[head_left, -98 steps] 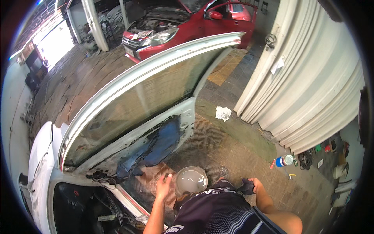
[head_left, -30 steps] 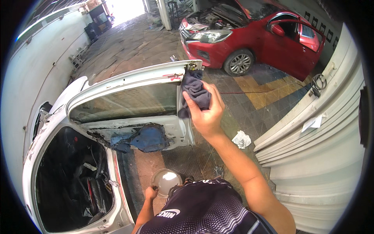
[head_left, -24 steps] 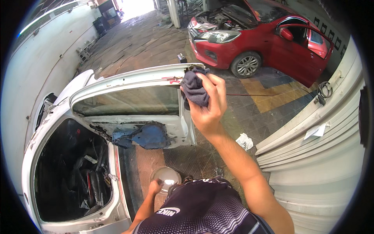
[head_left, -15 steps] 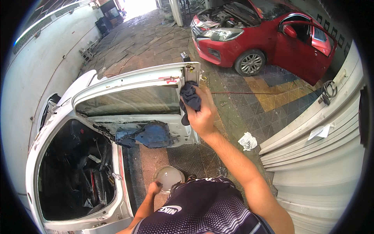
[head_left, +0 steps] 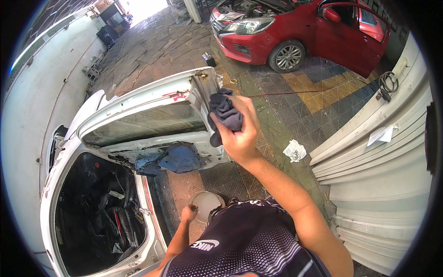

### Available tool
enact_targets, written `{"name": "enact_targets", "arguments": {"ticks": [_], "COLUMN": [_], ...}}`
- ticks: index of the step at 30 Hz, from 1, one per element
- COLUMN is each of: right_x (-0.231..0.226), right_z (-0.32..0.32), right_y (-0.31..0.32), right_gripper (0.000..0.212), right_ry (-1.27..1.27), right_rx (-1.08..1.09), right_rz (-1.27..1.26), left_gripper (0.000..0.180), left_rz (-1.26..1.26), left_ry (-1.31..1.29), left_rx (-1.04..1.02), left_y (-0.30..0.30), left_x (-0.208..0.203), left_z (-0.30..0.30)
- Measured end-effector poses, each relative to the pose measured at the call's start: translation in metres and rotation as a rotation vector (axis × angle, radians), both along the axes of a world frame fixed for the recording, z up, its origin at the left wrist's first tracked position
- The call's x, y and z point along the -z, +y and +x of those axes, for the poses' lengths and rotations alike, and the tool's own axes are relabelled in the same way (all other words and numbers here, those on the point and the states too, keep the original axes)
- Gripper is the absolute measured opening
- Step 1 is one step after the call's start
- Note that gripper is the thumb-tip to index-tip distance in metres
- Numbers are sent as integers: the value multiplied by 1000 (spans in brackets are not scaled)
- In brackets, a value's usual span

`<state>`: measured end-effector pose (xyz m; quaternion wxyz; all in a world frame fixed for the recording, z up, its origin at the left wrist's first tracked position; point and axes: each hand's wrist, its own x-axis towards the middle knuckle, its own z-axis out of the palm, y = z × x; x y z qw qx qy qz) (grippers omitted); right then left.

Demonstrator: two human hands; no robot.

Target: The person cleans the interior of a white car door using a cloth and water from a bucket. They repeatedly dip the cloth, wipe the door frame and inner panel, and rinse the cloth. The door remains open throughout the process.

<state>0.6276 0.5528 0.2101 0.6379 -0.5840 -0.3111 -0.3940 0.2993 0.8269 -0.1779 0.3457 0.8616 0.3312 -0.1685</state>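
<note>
My left hand (head_left: 188,214) rests low on the rim of the bucket (head_left: 205,203), fingers curled; whether it grips, I cannot tell. My right hand (head_left: 240,134) is clenched on the rag (head_left: 224,115), which has dropped from the frame's top corner to its rear edge since a second ago: wiping is progressing downward. The rag bunches, long axis vertical, tail hanging. The door (head_left: 152,120) stands open leftward. Beyond my right hand: a red car (head_left: 295,32).
</note>
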Motion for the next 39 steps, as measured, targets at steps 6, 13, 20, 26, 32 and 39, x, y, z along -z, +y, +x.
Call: {"name": "enact_targets", "arguments": {"ticks": [6, 13, 20, 26, 32, 39], "right_x": [0, -17, 57, -48, 39, -20], "right_z": [-6, 0, 9, 7, 8, 10], "right_y": [-4, 33, 35, 13, 19, 12], "right_gripper": [52, 53, 54, 56, 51, 55], "right_ry": [-27, -201, 209, -211, 127, -225], "right_rx": [77, -15, -33, -38, -6, 76], "right_rz": [2, 67, -42, 36, -77, -37], "left_gripper": [30, 28, 25, 26, 27, 24], "left_rz": [-31, 79, 91, 0, -26, -6], "left_ry": [-7, 72, 38, 65, -8, 68], "left_rx": [39, 80, 53, -35, -72, -41], "left_y": [-2, 11, 4, 4, 5, -3], "left_x": [12, 4, -28, -10, 20, 19], "left_z": [9, -14, -6, -16, -13, -21]}}
